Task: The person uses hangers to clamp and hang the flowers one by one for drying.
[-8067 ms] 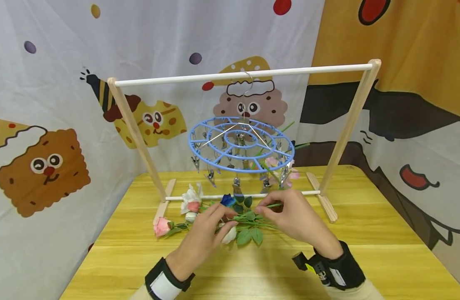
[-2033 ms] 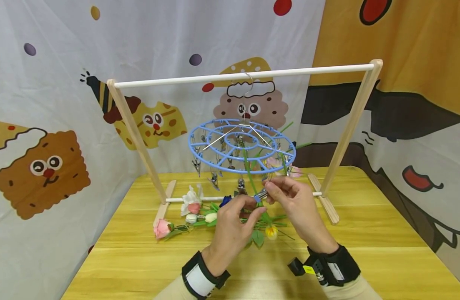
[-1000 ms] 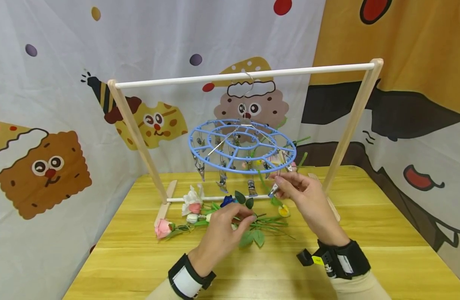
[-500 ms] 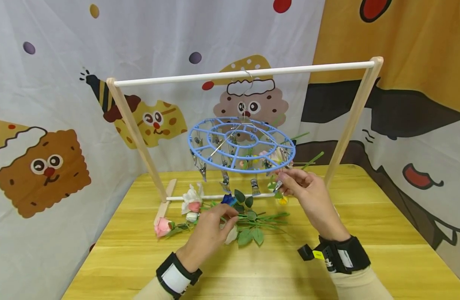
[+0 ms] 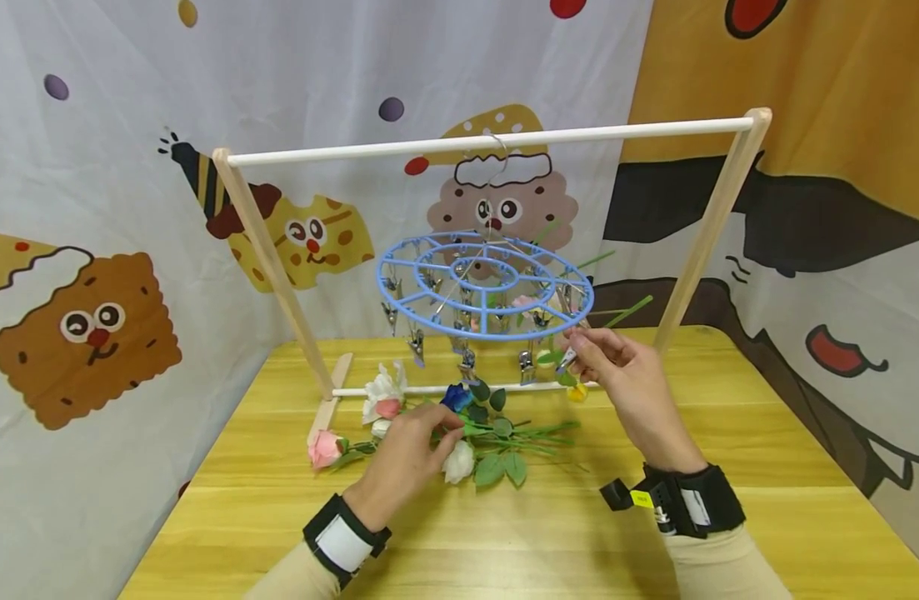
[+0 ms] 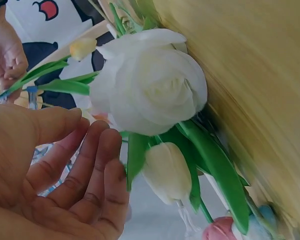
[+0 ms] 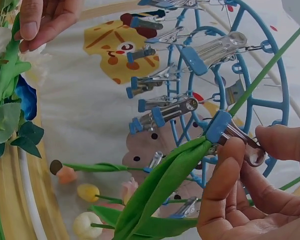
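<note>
Right hand (image 5: pixel 633 383): pinched tight on clip (image 7: pixel 224 129).
Clip: grips yellow flower (image 5: pixel 576 392) by its stem (image 7: pixel 260 79).
Left hand (image 5: pixel 405 454): fingers loosely bent, beside white rose (image 6: pixel 155 82).

On your yellow wooden worktop (image 5: pixel 504 533): white-railed wooden frame (image 5: pixel 266 254); round blue plastic clip hanger (image 5: pixel 485 308) under its top rail (image 5: pixel 429 146). Nearer you: white rose (image 5: pixel 459 462), centre; blue flower (image 5: pixel 456 398) behind it; pink rose (image 5: pixel 325 448), leftmost. Right: yellow tulip (image 5: pixel 576 392).
</note>
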Demonstrator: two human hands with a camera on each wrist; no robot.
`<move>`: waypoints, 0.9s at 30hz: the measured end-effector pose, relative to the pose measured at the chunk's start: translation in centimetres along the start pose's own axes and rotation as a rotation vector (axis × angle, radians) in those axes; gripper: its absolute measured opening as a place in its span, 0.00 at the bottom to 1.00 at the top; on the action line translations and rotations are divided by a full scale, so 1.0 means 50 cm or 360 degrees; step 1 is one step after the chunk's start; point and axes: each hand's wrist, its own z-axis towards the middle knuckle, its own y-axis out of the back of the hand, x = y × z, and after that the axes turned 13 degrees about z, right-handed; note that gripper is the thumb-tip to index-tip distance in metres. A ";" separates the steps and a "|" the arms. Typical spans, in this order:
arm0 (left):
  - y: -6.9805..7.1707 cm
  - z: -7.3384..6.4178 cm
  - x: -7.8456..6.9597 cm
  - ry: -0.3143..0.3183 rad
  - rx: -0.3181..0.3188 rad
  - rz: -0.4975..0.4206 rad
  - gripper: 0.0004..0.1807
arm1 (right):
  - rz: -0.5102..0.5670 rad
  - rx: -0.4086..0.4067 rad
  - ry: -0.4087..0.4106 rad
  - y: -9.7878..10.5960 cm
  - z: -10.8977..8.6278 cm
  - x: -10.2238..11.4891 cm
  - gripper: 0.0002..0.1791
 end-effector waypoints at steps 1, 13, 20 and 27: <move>-0.001 0.002 -0.003 -0.0018 0.0007 0.0023 0.03 | 0.0001 -0.0006 0.0004 0.001 0.001 0.000 0.18; -0.031 0.026 -0.042 -0.0288 0.0008 0.0353 0.02 | -0.0082 -0.0098 -0.0029 0.015 0.008 0.004 0.24; -0.049 0.051 -0.048 -0.0351 -0.0074 0.0549 0.05 | -0.0163 -0.0187 -0.0049 0.022 0.009 0.010 0.30; -0.062 0.068 -0.046 -0.0305 0.0037 0.0632 0.06 | -0.0366 -0.0189 -0.0098 0.033 0.011 0.008 0.23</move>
